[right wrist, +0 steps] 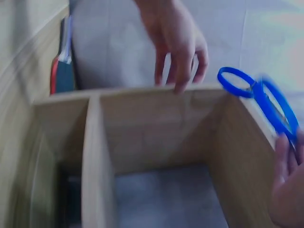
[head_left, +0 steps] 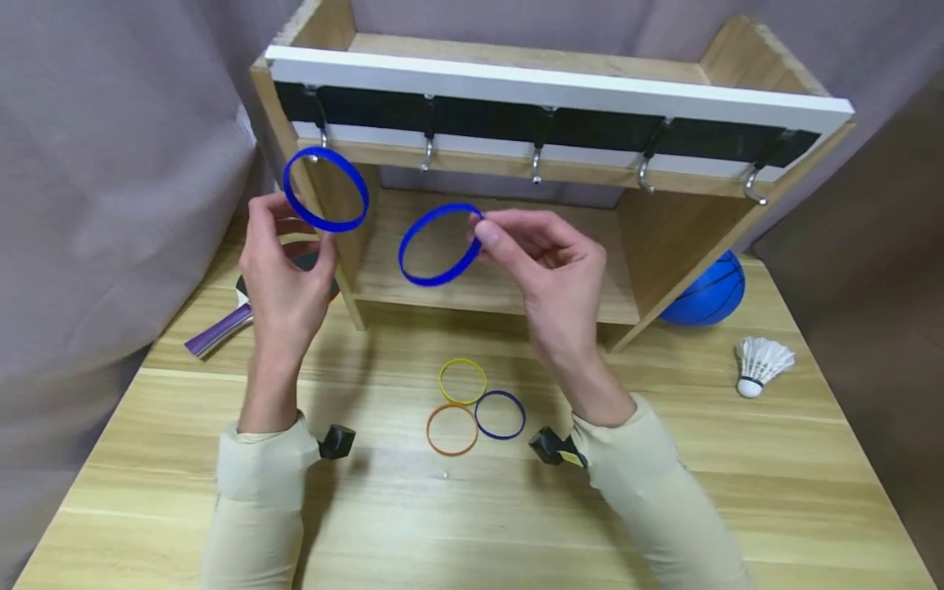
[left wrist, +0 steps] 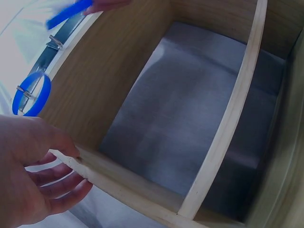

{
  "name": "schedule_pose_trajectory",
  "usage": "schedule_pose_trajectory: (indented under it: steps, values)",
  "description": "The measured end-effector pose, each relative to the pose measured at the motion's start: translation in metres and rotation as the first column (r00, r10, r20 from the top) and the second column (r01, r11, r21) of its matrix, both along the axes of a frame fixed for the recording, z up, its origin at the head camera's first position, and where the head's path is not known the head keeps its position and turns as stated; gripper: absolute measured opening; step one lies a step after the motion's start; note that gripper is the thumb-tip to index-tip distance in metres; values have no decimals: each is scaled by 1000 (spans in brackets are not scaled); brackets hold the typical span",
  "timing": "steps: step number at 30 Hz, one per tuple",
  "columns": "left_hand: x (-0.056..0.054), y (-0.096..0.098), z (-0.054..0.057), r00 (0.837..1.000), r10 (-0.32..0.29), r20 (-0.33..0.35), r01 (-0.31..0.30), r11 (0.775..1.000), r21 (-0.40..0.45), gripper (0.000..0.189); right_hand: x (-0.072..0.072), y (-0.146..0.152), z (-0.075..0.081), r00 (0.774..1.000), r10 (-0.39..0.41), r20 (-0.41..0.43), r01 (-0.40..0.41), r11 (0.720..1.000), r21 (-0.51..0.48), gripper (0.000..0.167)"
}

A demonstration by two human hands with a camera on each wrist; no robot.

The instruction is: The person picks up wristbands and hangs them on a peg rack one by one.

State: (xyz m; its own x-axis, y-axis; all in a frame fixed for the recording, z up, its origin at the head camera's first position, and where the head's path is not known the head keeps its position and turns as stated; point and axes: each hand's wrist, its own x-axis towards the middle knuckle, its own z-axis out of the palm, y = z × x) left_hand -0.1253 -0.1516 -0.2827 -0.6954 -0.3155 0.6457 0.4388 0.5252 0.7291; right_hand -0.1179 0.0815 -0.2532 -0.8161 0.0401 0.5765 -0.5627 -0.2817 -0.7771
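My right hand (head_left: 564, 262) pinches a blue ring (head_left: 435, 282) between thumb and fingers, in front of the shelf opening. Another blue ring (head_left: 332, 225) hangs from the leftmost metal hook (head_left: 322, 135) of the wooden shelf (head_left: 501, 305). Beside that hung ring, my left hand (head_left: 288, 262) grips the shelf's left side panel. In the left wrist view, its thumb lies inside the panel edge (left wrist: 109, 186) and the other fingers outside. The right wrist view has the held ring (right wrist: 271, 110) overlapping the hung one (right wrist: 227, 86).
More hooks (head_left: 537, 164) line the shelf's front rail. Below on the table lie a yellow ring (head_left: 462, 359), an orange ring (head_left: 452, 454) and a dark blue ring (head_left: 500, 437). A purple-handled paddle (head_left: 221, 329) lies left; a blue ball (head_left: 708, 291) and a shuttlecock (head_left: 763, 362) are right.
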Motion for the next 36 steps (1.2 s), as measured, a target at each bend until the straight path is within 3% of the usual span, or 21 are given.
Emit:
schedule_pose_trajectory:
  steps: [5, 11, 21, 29, 36]
  values:
    - [1, 2, 1, 1000, 4, -9, -4, 1000, 7, 32, -12, -21, 4, 995, -86, -51, 73, 974, -215, 11]
    - [-5, -2, -5, 1000, 3, -15, -3, 1000, 4, 34, -16, -30, 6, 993, -93, -77, 65, 949, -308, 10]
    - [-13, -9, -16, 1000, 11, 7, -11, 1000, -7, 37, -13, -31, 6, 991, -82, -107, 45, 950, -310, 13]
    - [-11, -9, -15, 1000, -9, 11, 9, 1000, -4, 38, -8, -30, 4, 987, -96, -129, 57, 959, -279, 13]
    - [-9, -9, -13, 1000, -9, 10, 9, 1000, -2, 36, -15, -38, 6, 989, -107, -107, 73, 957, -282, 12]
